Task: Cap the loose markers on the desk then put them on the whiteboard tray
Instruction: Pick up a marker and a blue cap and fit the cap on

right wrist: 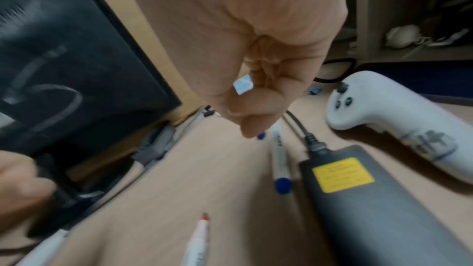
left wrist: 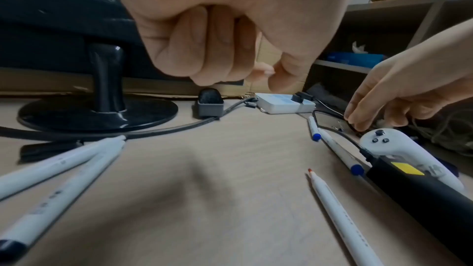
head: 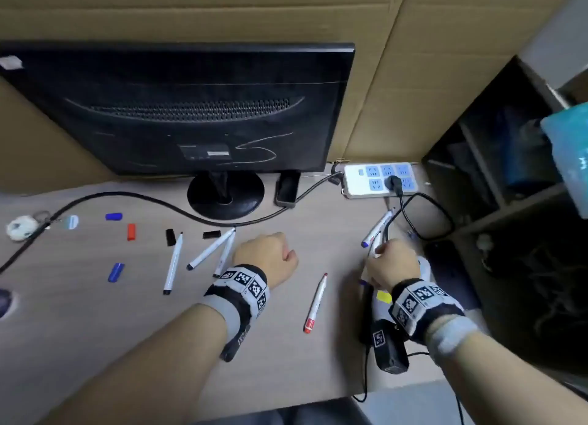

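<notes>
The loose markers lie scattered on the desk (head: 286,361) in front of the monitor (head: 178,106). Right of the monitor's round stand, a red marker (head: 316,303) lies uncapped, its tip pointing toward the monitor. Farther right from the stand, two blue markers lie end to end beside the power strip (head: 380,179): the farther one (head: 378,228) and the nearer one (left wrist: 340,152), which runs along a black power adapter (right wrist: 371,199). Three black markers rest below and left of the stand (head: 173,262) (head: 210,249) (head: 225,254), two of them meeting at their tips.

Loose caps sit left of the stand: two black (head: 170,237) (head: 211,234), one red (head: 131,232), two blue (head: 114,216) (head: 115,272).

The left hand (head: 270,256) hovers just below the stand, fingers curled into a fist with nothing visible in it. The right hand (head: 393,264) is over the blue markers, right of the stand; its fingers (left wrist: 358,116) point downward and lie close together, and I can't make out whether they grip anything.

A white controller (left wrist: 399,149) lies beside the adapter, right of the monitor.
</notes>
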`<act>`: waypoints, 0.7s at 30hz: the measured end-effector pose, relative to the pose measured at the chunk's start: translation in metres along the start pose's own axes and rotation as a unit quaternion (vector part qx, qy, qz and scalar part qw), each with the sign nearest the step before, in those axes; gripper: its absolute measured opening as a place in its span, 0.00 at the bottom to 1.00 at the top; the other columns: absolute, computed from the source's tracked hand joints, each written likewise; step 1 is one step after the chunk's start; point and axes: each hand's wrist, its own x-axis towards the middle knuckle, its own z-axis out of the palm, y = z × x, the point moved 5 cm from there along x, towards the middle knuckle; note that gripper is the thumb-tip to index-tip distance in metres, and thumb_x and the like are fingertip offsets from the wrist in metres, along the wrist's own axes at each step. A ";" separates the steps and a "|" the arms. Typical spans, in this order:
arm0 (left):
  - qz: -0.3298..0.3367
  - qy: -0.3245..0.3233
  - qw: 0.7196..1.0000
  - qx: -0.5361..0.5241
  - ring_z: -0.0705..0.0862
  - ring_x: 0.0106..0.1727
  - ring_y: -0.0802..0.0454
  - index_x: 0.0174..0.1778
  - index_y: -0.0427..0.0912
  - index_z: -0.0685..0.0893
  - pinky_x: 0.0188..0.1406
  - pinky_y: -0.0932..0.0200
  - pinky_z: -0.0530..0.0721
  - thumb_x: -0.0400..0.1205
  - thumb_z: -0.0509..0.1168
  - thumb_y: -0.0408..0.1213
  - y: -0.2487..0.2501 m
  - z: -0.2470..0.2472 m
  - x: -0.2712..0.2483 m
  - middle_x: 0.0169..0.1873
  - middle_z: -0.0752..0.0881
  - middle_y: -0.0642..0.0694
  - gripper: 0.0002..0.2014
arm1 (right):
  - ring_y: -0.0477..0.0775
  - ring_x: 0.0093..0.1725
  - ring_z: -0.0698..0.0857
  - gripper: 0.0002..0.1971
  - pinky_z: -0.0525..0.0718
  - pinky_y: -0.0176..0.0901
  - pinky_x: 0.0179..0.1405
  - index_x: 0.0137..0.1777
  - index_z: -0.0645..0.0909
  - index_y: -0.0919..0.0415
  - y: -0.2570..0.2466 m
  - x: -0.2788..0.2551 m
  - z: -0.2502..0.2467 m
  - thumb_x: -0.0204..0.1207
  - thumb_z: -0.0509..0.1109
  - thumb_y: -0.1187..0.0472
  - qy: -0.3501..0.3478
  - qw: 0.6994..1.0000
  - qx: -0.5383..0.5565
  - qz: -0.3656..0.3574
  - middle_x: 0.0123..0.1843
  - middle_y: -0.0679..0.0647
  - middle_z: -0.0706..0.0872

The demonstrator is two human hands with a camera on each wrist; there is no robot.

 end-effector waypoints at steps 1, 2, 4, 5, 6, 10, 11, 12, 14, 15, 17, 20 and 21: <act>0.003 -0.010 1.000 0.002 0.84 0.41 0.44 0.40 0.49 0.76 0.43 0.55 0.80 0.82 0.60 0.52 0.003 0.004 0.002 0.38 0.86 0.51 0.11 | 0.60 0.27 0.89 0.09 0.91 0.49 0.27 0.44 0.84 0.66 0.004 0.005 0.000 0.68 0.64 0.65 -0.002 1.000 -0.001 0.009 0.29 0.58 0.87; 0.010 -0.005 1.000 0.012 0.83 0.40 0.44 0.39 0.49 0.75 0.42 0.56 0.78 0.82 0.59 0.52 0.004 0.008 0.005 0.37 0.86 0.52 0.11 | 0.62 0.26 0.90 0.09 0.93 0.52 0.26 0.42 0.84 0.68 0.004 0.007 0.001 0.67 0.64 0.66 -0.009 1.000 0.002 0.023 0.28 0.58 0.88; 0.012 -0.008 1.000 0.018 0.83 0.39 0.45 0.38 0.50 0.73 0.42 0.56 0.78 0.82 0.59 0.52 0.005 0.015 0.006 0.37 0.86 0.52 0.12 | 0.61 0.24 0.91 0.06 0.94 0.53 0.27 0.38 0.84 0.67 0.006 0.010 0.007 0.67 0.65 0.68 -0.035 0.998 -0.003 0.050 0.24 0.57 0.89; 0.012 -0.014 1.000 0.017 0.84 0.39 0.45 0.37 0.50 0.73 0.43 0.56 0.79 0.82 0.59 0.52 0.005 0.018 0.007 0.37 0.86 0.52 0.12 | 0.60 0.24 0.91 0.06 0.94 0.52 0.28 0.37 0.85 0.67 0.007 0.013 0.011 0.68 0.65 0.69 -0.043 0.997 -0.006 0.057 0.22 0.56 0.88; 0.015 -0.016 1.000 0.017 0.84 0.40 0.45 0.38 0.50 0.74 0.44 0.55 0.80 0.82 0.59 0.52 0.006 0.022 0.009 0.38 0.87 0.52 0.12 | 0.60 0.24 0.92 0.07 0.95 0.53 0.29 0.37 0.85 0.68 0.006 0.013 0.012 0.68 0.65 0.70 -0.050 0.997 -0.005 0.061 0.21 0.56 0.88; 0.026 -0.014 0.999 0.018 0.86 0.41 0.45 0.39 0.49 0.75 0.48 0.53 0.85 0.82 0.59 0.52 0.007 0.028 0.015 0.38 0.88 0.51 0.11 | 0.60 0.23 0.93 0.07 0.95 0.55 0.28 0.40 0.87 0.69 0.006 0.020 0.017 0.74 0.66 0.72 -0.079 0.993 0.021 0.087 0.24 0.58 0.91; 0.027 -0.014 0.999 0.017 0.86 0.41 0.45 0.39 0.49 0.75 0.48 0.53 0.85 0.82 0.59 0.52 0.007 0.028 0.016 0.38 0.87 0.51 0.11 | 0.58 0.23 0.93 0.07 0.94 0.52 0.27 0.40 0.87 0.68 0.007 0.021 0.019 0.75 0.67 0.71 -0.081 0.993 0.013 0.089 0.23 0.57 0.90; 0.029 -0.014 0.999 0.017 0.85 0.40 0.45 0.39 0.49 0.75 0.48 0.53 0.85 0.82 0.59 0.52 0.007 0.028 0.016 0.38 0.87 0.51 0.11 | 0.57 0.23 0.93 0.08 0.94 0.50 0.28 0.38 0.88 0.67 0.006 0.019 0.019 0.74 0.67 0.69 -0.082 0.993 0.006 0.087 0.21 0.55 0.90; 0.027 -0.018 0.999 0.018 0.84 0.39 0.45 0.39 0.49 0.75 0.46 0.55 0.83 0.82 0.59 0.52 0.004 0.026 0.017 0.36 0.86 0.52 0.11 | 0.54 0.23 0.92 0.12 0.95 0.49 0.32 0.30 0.89 0.65 0.005 0.016 0.020 0.71 0.68 0.65 -0.092 0.992 0.001 0.086 0.20 0.52 0.89; 0.028 -0.019 0.999 0.020 0.84 0.39 0.44 0.40 0.49 0.75 0.44 0.55 0.82 0.82 0.59 0.51 0.002 0.025 0.017 0.35 0.85 0.52 0.11 | 0.52 0.22 0.90 0.15 0.93 0.47 0.31 0.26 0.89 0.66 0.004 0.014 0.021 0.71 0.69 0.62 -0.099 0.991 0.003 0.087 0.20 0.52 0.89; 0.028 -0.019 0.999 0.018 0.84 0.38 0.44 0.40 0.49 0.75 0.41 0.56 0.80 0.83 0.59 0.51 -0.002 0.020 0.018 0.34 0.84 0.52 0.11 | 0.52 0.20 0.88 0.18 0.89 0.42 0.26 0.27 0.91 0.67 0.004 0.009 0.021 0.73 0.70 0.57 -0.114 0.987 0.040 0.107 0.22 0.55 0.90; 0.016 -0.011 1.000 0.015 0.85 0.37 0.44 0.40 0.49 0.77 0.41 0.56 0.82 0.83 0.60 0.50 -0.013 0.010 0.018 0.34 0.84 0.52 0.11 | 0.58 0.24 0.90 0.16 0.94 0.48 0.30 0.34 0.92 0.72 -0.002 0.000 0.022 0.75 0.73 0.58 -0.126 0.977 0.120 0.125 0.27 0.61 0.92; 0.011 -0.007 1.000 0.016 0.85 0.38 0.44 0.40 0.49 0.77 0.41 0.55 0.82 0.83 0.60 0.50 -0.018 0.007 0.017 0.34 0.85 0.51 0.11 | 0.59 0.25 0.91 0.17 0.95 0.50 0.32 0.33 0.91 0.72 -0.008 -0.003 0.024 0.75 0.72 0.58 -0.139 0.975 0.124 0.117 0.28 0.62 0.93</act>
